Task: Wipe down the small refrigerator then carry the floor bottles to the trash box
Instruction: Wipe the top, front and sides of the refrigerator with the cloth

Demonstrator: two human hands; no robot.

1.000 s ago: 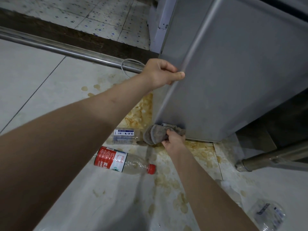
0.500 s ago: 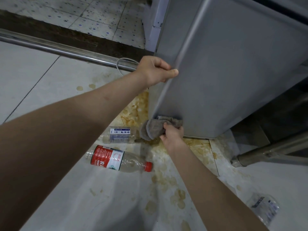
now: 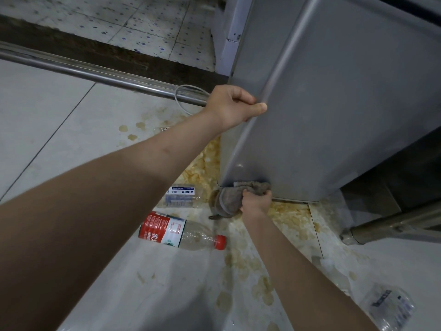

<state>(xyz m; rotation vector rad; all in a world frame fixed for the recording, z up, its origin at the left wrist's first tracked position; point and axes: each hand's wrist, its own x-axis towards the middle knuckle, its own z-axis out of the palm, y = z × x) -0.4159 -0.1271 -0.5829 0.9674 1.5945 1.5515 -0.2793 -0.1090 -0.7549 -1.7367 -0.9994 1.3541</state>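
The small grey refrigerator (image 3: 334, 103) stands on the tiled floor at the upper right. My left hand (image 3: 232, 105) grips its rounded front-left edge. My right hand (image 3: 256, 200) presses a grey-brown cloth (image 3: 235, 195) against the fridge's bottom left corner. Three plastic bottles lie on the floor: a red-labelled, red-capped bottle (image 3: 182, 231) below the cloth, a clear bottle with a blue-and-white label (image 3: 180, 195) left of the cloth, and a crumpled clear bottle (image 3: 387, 306) at the lower right.
Yellow-brown stains (image 3: 207, 168) cover the floor around the fridge base. A metal rail (image 3: 95, 72) runs across the floor at the upper left, with a white cable loop (image 3: 182, 96) near it. Another metal tube (image 3: 381, 225) lies to the right.
My right hand with the cloth stays at the fridge's bottom corner, shifting slightly right along the lower edge. My left hand keeps its grip on the edge. The bottles have not moved.
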